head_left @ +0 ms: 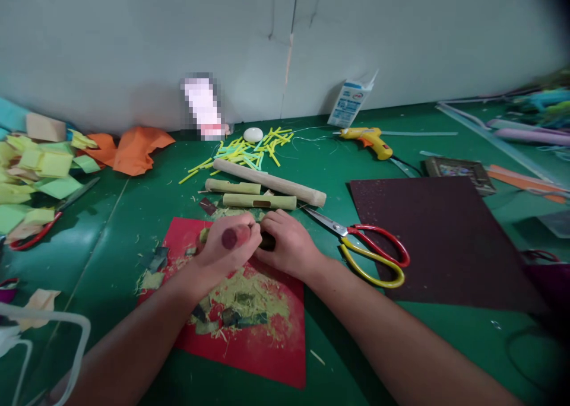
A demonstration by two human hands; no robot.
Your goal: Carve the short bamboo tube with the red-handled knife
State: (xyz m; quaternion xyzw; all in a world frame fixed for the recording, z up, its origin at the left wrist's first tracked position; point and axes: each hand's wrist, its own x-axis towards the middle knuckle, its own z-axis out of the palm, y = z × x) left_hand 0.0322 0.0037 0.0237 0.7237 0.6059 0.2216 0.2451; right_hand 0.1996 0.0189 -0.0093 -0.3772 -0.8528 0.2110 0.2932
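Note:
My left hand [222,243] is closed around a tool with a round reddish-brown handle end [229,238]; the working end is hidden beneath the fist. Right beside it, my right hand [291,243] is wrapped around a dark green bamboo piece [267,241], mostly covered by the fingers. Both hands are over a red sheet [285,358] strewn with pale shavings [249,293] and dark green peelings [230,317]. Just beyond the hands lie two cut bamboo tubes, the nearer bamboo tube [276,202] having a notch in its side, and a thicker wooden rod [271,180].
Scissors [342,231] with red and yellow handles lie beside my right wrist, partly on a dark board [423,234]. Further back are yellow and green sticks [243,154], a glue gun [367,139] and a carton [350,103]. Paper pieces [48,162] pile up at left.

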